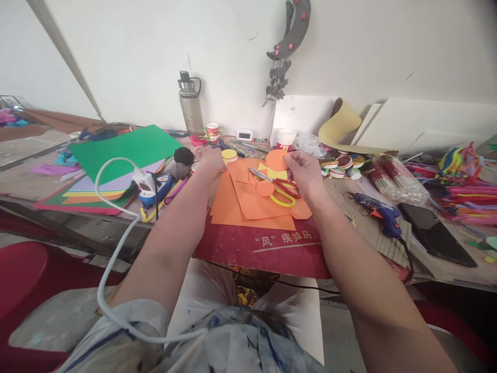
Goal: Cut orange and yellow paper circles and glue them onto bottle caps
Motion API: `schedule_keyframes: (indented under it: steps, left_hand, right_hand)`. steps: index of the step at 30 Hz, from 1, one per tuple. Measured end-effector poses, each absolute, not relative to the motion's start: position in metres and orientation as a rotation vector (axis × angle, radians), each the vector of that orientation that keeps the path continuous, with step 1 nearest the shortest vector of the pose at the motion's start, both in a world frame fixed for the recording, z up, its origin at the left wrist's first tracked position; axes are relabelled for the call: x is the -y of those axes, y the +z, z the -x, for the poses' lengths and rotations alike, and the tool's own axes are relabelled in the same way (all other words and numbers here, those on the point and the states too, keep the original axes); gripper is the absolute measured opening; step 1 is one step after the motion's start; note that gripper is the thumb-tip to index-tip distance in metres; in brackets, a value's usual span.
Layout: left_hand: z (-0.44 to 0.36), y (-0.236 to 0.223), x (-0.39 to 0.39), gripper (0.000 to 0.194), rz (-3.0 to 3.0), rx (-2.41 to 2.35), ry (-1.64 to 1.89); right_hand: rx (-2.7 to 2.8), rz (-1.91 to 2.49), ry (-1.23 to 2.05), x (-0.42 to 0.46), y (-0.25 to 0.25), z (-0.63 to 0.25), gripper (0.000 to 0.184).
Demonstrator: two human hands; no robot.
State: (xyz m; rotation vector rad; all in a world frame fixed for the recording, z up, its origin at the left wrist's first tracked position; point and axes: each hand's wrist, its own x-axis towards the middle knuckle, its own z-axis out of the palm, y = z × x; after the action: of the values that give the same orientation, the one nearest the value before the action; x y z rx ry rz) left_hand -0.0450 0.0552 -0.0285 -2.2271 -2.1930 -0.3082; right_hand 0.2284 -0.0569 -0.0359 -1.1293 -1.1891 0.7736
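My right hand [305,171] pinches an orange paper disc [277,160] by its right edge, above the sheets. My left hand [212,159] reaches to the back of the table, beside a small round piece with a yellow top [229,155]. Its fingers are mostly hidden, so any grip there is unclear. Between my hands lie orange paper sheets [258,202], with red and yellow handled scissors [282,196] on top. A second orange disc [265,188] rests by the blades. Under the sheets is a dark red board [233,243] with printed characters.
To the right are a blue glue gun [384,215] on corrugated cardboard and a black phone [435,233]. A white cable [101,280] loops past my left arm to a power strip [155,191]. Green sheets [124,150] lie left; a bottle [191,106] and paper cups [286,139] stand behind.
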Motion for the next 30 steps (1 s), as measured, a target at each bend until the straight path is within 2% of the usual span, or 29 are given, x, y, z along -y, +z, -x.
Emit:
schedule_keyframes:
  steps: [4,9,15,17,24,27,29,30]
  left_hand:
    - [0.035,-0.015,-0.046,0.086,2.28,2.141,-0.421]
    - [0.023,-0.005,-0.034,0.078,2.521,2.012,-0.186]
    - [0.014,-0.001,-0.025,0.08,2.795,1.588,-0.78]
    - [0.009,-0.001,-0.021,0.079,2.907,1.5,-0.806]
    - [0.002,0.005,-0.005,0.053,3.137,1.573,-0.235]
    - [0.006,0.005,-0.009,0.031,3.002,1.654,-0.576]
    - [0.01,0.003,-0.016,0.032,2.767,1.743,-0.714]
    - [0.012,0.001,-0.019,0.034,2.661,1.801,-0.651]
  right_hand:
    - [1.194,1.131,0.748,0.056,-0.036,-0.229,0.023]
    - [1.174,1.127,0.74,0.057,-0.034,-0.225,0.017]
    - [1.191,1.118,0.734,0.057,-0.034,-0.226,0.02]
    - [1.189,1.114,0.723,0.055,-0.035,-0.228,0.021]
    - [1.187,1.117,0.744,0.054,-0.033,-0.229,0.024]
    - [1.174,1.112,0.739,0.055,-0.033,-0.228,0.022]
    - [1.176,1.101,0.733,0.055,-0.033,-0.228,0.022]
    - [1.181,1.099,0.732,0.054,-0.034,-0.228,0.022]
